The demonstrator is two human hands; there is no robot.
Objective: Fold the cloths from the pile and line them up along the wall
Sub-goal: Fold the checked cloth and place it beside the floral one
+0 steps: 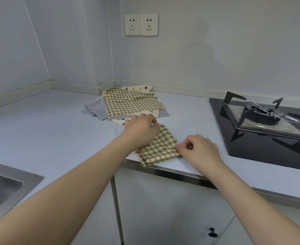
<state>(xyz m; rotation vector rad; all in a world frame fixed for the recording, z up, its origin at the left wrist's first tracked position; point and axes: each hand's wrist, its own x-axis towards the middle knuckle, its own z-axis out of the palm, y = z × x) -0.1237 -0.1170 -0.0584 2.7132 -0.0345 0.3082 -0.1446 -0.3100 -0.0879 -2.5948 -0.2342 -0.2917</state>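
A folded cloth (pixel 159 147), soft green-and-pink check with pinked zigzag edges, lies as a layered square at the desk's (pixel 48 124) front edge, one corner overhanging the steel trim (pixel 177 171). The left hand (pixel 142 127) rests on its 10 o'clock corner, fingers curled down against the fabric; whether they pinch it cannot be told. The right hand (pixel 198 148) pinches the 3 o'clock corner between thumb and forefinger, the other fingers curled. At 12 o'clock from the cloth, near the wall's (pixel 216 50) corner, sits the pile (pixel 128 103): an unfolded checked cloth on top, lilac speckled sheets and a cream dotted one beneath, all flat, rumpled and wavy-edged. The desk is smooth and pale. At 3 o'clock a glossy black glass hob (pixel 251 147) carries an angular black pan support (pixel 262 114). At 8 o'clock a brushed steel sink (pixel 13 183) is set into the desk. Two white sockets (pixel 140 24) sit on the wall at 12 o'clock. Below, a white cupboard door bears a black knob (pixel 213 232).
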